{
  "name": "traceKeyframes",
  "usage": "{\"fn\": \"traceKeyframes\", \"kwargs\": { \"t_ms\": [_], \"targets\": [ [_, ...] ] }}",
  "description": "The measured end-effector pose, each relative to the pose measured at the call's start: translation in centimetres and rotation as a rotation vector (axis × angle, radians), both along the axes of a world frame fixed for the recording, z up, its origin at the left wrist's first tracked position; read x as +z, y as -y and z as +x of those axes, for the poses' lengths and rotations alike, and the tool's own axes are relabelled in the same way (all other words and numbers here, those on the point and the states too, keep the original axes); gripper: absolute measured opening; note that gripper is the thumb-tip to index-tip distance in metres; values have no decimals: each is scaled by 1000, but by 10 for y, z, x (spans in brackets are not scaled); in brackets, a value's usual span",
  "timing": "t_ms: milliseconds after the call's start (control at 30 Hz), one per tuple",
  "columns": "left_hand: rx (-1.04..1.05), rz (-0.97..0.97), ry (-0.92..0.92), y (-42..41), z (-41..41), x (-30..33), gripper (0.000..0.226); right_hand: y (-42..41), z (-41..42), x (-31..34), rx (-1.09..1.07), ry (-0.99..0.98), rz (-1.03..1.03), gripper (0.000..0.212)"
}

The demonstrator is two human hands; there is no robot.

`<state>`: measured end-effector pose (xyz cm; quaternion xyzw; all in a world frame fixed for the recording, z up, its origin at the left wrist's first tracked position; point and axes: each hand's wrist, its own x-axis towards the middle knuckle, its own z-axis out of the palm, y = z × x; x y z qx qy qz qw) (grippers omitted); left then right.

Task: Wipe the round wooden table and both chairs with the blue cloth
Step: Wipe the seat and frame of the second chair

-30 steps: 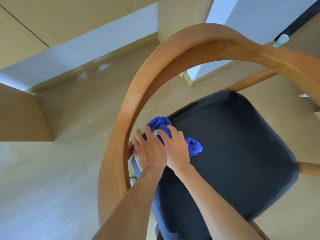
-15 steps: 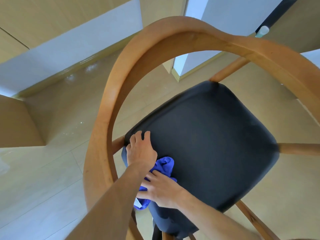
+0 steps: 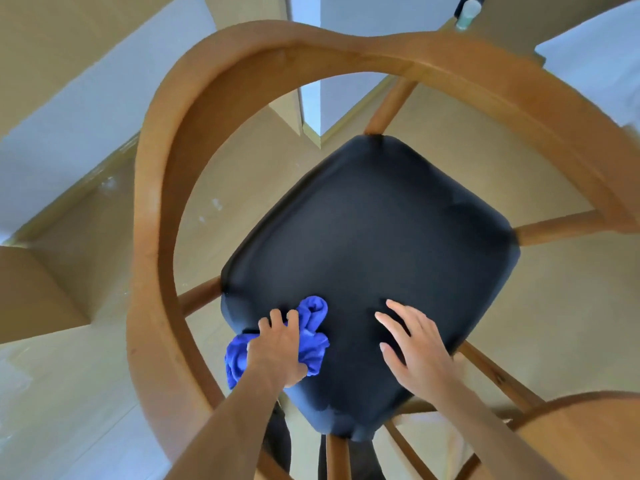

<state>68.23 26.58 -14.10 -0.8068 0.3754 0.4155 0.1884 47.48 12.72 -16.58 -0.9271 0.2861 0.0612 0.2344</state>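
I look straight down on a wooden chair with a curved back rail point(image 3: 156, 209) and a dark padded seat point(image 3: 374, 237). The bunched blue cloth point(image 3: 313, 315) lies on the seat's near left corner and hangs partly over its edge. My left hand point(image 3: 277, 348) sits on top of the cloth with its fingers curled into it. My right hand point(image 3: 415, 344) hovers or rests on the seat's near right part, fingers spread and holding nothing. A rounded wooden surface point(image 3: 581, 441) at the lower right may be the table; I cannot tell.
Pale wood floor point(image 3: 69, 393) surrounds the chair. White walls with skirting point(image 3: 69, 133) run at the left and top. The chair's spindles and legs point(image 3: 495, 375) fan out beneath the seat. A dark rod with a pale cap point(image 3: 467, 10) shows at the top right.
The cloth passed from my right hand to my left hand. My right hand moved off to the right over the seat and opened. The view shifted so the whole seat shows.
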Motion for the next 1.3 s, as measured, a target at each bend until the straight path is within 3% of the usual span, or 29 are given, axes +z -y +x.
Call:
{"fn": "traceKeyframes", "kwargs": {
  "t_ms": [200, 300, 367, 500, 767, 1100, 1300],
  "targets": [
    [235, -183, 33, 39, 28, -1, 40, 10, -9, -4, -206, 0, -39, 42],
    [326, -286, 157, 73, 47, -2, 49, 26, -9, -12, -221, -15, -111, 43],
    [341, -362, 235, 79, 42, -6, 72, 40, -3, -19, -234, -52, -163, 46],
    [195, -442, 289, 63, 7, -15, 86, 58, 13, -35, -270, -186, -187, 58],
    [221, -573, 357, 60, 19, -42, 67, 54, 11, -63, -283, -189, -278, 64],
    [198, -633, 320, 90, 11, -45, 61, 52, 12, -67, -291, -168, -305, 64],
    [-73, -759, 131, 206, -42, -39, 54, 51, 10, -60, -342, -72, -252, 54]
  ]
}}
